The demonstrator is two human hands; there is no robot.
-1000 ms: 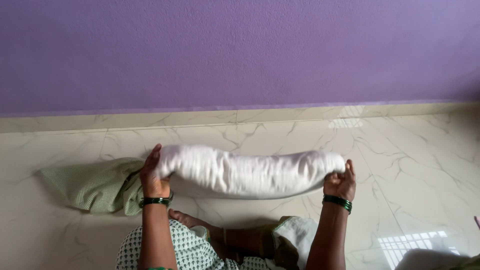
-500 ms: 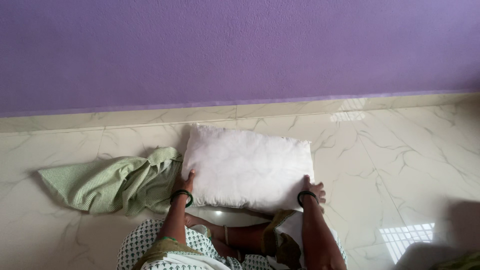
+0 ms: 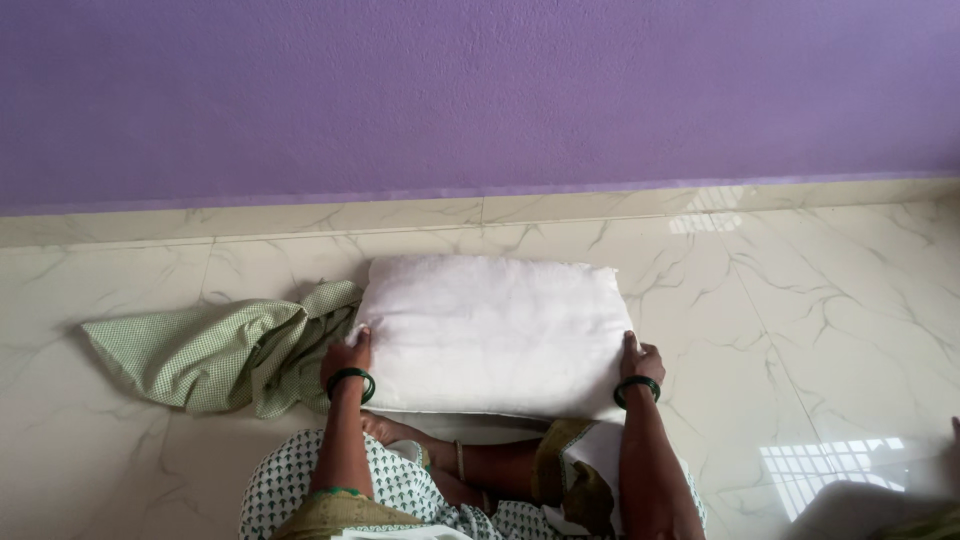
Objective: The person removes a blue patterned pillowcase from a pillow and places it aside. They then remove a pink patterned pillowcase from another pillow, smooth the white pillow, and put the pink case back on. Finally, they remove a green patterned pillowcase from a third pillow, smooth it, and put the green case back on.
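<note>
Floor: glossy cream marble-look tile floor (image 3: 800, 300) running up to a purple painted wall (image 3: 480, 90).
Pillow: plain white rectangular fabric pillow (image 3: 490, 335) lying flat on the floor, long axis left to right, parallel with the wall, just in front of the knees.
Left hand (image 3: 345, 358): grip closed on the pillow's near-left corner.
Right hand (image 3: 640, 362): grip clamped on the near-right edge.
Edges: crumpled green checked cloth cover (image 3: 215, 352) touching the pillow's left side.
Room: plenty of bare tile off to the right and behind it.

Dark green bangles ring each wrist — left hand (image 3: 346, 356), right hand (image 3: 641, 359) — above white, green-printed clothing.
</note>
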